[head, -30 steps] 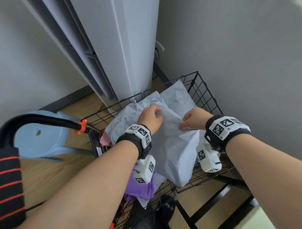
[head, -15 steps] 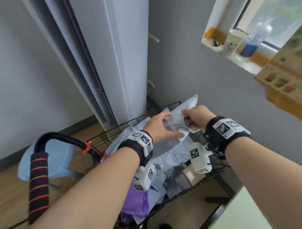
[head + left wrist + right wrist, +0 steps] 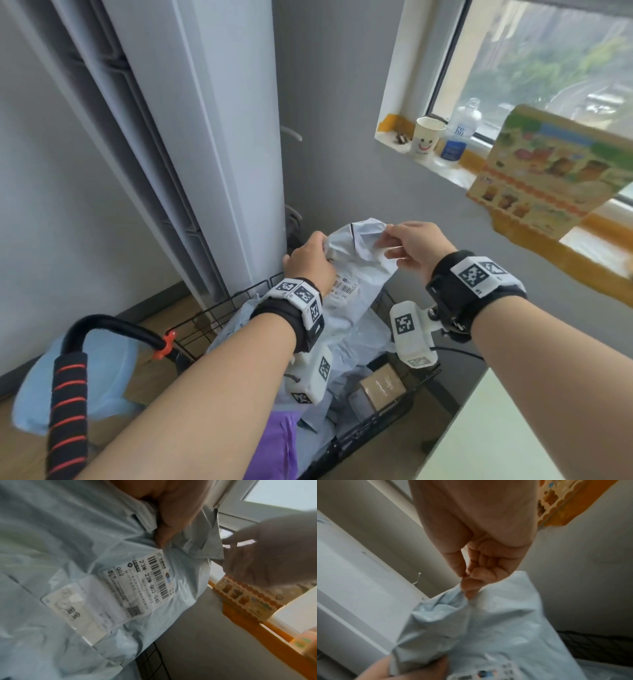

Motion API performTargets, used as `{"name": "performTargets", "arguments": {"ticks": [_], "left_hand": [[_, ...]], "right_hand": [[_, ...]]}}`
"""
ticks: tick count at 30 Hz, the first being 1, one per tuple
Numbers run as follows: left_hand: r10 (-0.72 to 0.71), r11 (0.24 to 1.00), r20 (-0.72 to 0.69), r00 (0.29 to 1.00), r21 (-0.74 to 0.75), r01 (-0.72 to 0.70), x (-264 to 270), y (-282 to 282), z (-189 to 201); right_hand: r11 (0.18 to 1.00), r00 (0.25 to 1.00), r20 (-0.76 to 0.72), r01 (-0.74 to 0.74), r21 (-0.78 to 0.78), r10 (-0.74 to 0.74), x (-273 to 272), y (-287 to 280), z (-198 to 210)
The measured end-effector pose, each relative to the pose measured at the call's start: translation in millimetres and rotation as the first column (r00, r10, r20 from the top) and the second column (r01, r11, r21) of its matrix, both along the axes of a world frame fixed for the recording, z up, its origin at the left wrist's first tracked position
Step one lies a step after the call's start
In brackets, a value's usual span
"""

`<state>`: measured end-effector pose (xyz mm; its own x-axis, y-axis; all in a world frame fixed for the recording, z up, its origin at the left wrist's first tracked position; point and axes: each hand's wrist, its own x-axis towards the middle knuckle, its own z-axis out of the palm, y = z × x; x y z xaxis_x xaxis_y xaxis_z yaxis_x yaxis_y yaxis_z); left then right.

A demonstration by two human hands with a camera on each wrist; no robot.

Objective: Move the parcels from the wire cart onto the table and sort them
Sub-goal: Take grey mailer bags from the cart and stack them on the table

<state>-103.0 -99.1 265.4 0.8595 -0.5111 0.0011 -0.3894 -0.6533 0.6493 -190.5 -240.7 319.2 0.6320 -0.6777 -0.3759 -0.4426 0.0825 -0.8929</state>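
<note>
A large pale-blue plastic mailer parcel [image 3: 356, 270] with a white barcode label [image 3: 137, 588] hangs above the black wire cart [image 3: 373, 421]. My left hand [image 3: 308, 260] grips its upper left edge, thumb [image 3: 171, 524] pressed on the plastic. My right hand [image 3: 407, 245] pinches the upper right corner [image 3: 462, 601] between thumb and fingertips. Inside the cart lie more pale-blue mailers [image 3: 346, 363], a purple bag [image 3: 274, 442] and a small brown cardboard box [image 3: 376, 385].
A tall white air-conditioner unit [image 3: 212, 137] stands right behind the cart. The cart's handle [image 3: 68, 387] with black-and-red grip is at lower left, over a blue stool [image 3: 102, 373]. A pale table corner [image 3: 507, 435] is at lower right. A windowsill holds a paper cup [image 3: 426, 137], a bottle and a colourful carton [image 3: 544, 171].
Both hands have lifted the pale-blue mailer up out of the cart, and its label side now shows. The view has tilted upward to take in the window.
</note>
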Motion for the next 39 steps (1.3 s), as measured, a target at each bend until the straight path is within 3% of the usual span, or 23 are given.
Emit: {"name": "performTargets", "arguments": {"ticks": [3, 6, 11, 14, 16, 20, 26, 30, 34, 39], "left_hand": [[0.101, 0.976, -0.169, 0.98, -0.175, -0.131, 6, -5, 10], [0.097, 0.89, -0.384, 0.918, -0.38, -0.252, 14, -13, 21], [-0.043, 0.719, -0.566, 0.824, -0.59, -0.367, 8, -29, 41], [-0.133, 0.647, -0.569, 0.812, -0.671, -0.363, 2, -39, 47], [-0.137, 0.67, -0.534, 0.834, -0.67, -0.319, -3, -44, 49], [-0.018, 0.823, -0.414, 0.91, -0.524, -0.222, -14, -48, 45], [0.078, 0.905, -0.34, 0.937, -0.371, -0.21, -24, -49, 39], [-0.036, 0.914, -0.359, 0.932, -0.388, -0.115, -50, -48, 47], [-0.205, 0.912, -0.489, 0.848, -0.411, -0.017, -89, -51, 61], [-0.353, 0.908, -0.454, 0.818, -0.378, 0.182, -151, -61, 60]], "right_hand": [[0.986, 0.996, -0.02, 0.087, -0.145, -0.091, -18, -18, -2], [0.978, 0.994, -0.099, 0.024, -0.208, -0.045, -39, -32, -1], [0.994, 0.996, -0.023, -0.081, 0.068, 0.083, -65, -36, 3], [0.997, 0.999, 0.024, -0.046, 0.063, 0.044, -80, -34, 11], [0.999, 0.999, 0.022, 0.034, -0.009, -0.034, -89, -36, 13], [0.987, 0.988, -0.003, 0.156, -0.026, -0.157, -106, -36, 12], [0.954, 0.954, 0.015, 0.299, -0.029, -0.299, -143, -25, 9], [0.913, 0.913, 0.049, 0.407, -0.029, -0.405, -173, -21, 12], [0.858, 0.857, 0.082, 0.512, -0.033, -0.509, -209, -22, 19], [0.804, 0.801, 0.098, 0.594, -0.021, -0.59, -277, -15, 20]]}}
